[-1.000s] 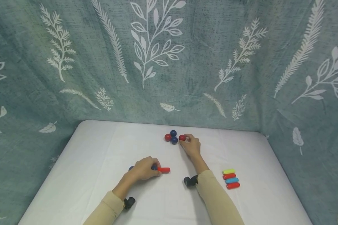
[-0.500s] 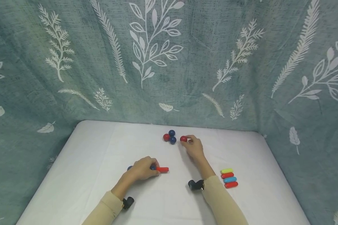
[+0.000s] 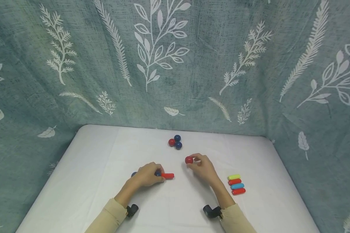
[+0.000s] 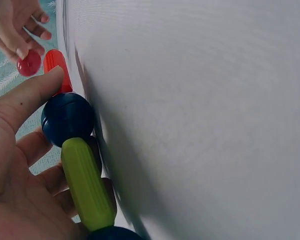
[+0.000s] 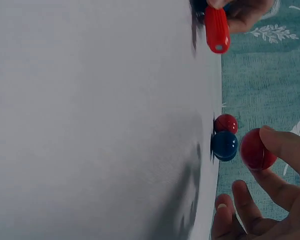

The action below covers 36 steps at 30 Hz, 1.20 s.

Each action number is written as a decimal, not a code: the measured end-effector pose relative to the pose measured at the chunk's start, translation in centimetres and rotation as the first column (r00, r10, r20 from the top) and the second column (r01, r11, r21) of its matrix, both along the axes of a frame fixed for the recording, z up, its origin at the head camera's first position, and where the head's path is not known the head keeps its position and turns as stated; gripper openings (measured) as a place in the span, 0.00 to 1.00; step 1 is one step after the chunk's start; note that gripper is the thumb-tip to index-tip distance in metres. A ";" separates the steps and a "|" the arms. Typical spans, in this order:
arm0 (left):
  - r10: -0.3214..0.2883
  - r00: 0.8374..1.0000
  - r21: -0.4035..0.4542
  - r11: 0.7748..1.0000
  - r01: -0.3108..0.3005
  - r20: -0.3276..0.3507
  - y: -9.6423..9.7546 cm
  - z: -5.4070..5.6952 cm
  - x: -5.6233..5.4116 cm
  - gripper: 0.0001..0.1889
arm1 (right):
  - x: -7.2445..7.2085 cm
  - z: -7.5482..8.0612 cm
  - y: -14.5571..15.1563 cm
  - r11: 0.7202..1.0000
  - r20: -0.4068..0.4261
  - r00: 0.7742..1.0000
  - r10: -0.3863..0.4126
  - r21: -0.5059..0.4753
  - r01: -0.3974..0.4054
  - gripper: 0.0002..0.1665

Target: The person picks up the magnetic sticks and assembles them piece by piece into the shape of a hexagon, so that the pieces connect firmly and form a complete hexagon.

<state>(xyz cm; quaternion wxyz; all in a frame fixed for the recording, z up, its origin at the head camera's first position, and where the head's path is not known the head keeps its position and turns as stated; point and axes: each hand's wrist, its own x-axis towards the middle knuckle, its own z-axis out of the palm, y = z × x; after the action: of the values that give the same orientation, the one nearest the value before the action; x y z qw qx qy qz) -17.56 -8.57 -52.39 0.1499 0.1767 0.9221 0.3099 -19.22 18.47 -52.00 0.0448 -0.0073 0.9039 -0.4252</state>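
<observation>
Nearest us we counted two beige sleeves (image 3: 106, 216) and two black wrist cameras (image 3: 132, 210), one at each forearm. A little farther off, to the right, we saw four loose sticks lying side by side: two red sticks (image 3: 239, 191), one blue stick (image 3: 237, 186) between them, and one yellow-green stick (image 3: 234, 177) at the far end. Across from them, beyond the right forearm, the left hand (image 3: 148, 174) gripped a joined row of four pieces, its thumb near the join of a red end stick (image 3: 167, 175) and a blue middle ball (image 4: 67, 119); after these came a yellow-green middle stick (image 4: 87, 184) and a blue end ball (image 3: 134, 174). From the head view that hand hid the yellow-green piece and part of both blue balls. Somewhat farther, the right hand (image 3: 203, 167) pinched one red ball (image 3: 189, 160) between thumb and forefinger above the white table (image 3: 105, 155), its other fingers apart from the ball. Beyond lay a cluster of three, one red cluster ball (image 3: 171, 142) and two blue cluster balls (image 3: 178, 145), close together. Last, we saw a green leaf-patterned cloth (image 3: 119, 64) behind the table.
</observation>
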 end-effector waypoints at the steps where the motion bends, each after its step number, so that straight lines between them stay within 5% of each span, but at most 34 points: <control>1: 0.001 1.000 -0.001 1.000 -0.001 0.003 0.0 0.0 0.0 0.10 | 0.4 0.0 -0.1 1.000 0.006 1.000 0.007 -0.005 -0.007 0.22; 13: 0.005 1.000 0.002 1.000 -0.005 0.002 0.0 -0.1 0.1 0.10 | 2.9 -1.3 -0.7 0.991 0.059 0.989 0.135 -0.020 -0.134 0.19; 36: -0.009 1.000 0.002 1.000 0.009 -0.024 -0.1 0.0 0.1 0.10 | 3.2 -1.7 -2.3 0.954 -0.018 0.956 0.294 0.076 -0.292 0.19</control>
<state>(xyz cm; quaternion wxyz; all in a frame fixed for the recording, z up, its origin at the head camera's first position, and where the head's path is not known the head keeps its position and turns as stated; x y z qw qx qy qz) -17.51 -8.66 -52.35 0.1402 0.1848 0.9227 0.3080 -15.97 16.13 -53.74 0.0942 -0.1457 0.9083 -0.3808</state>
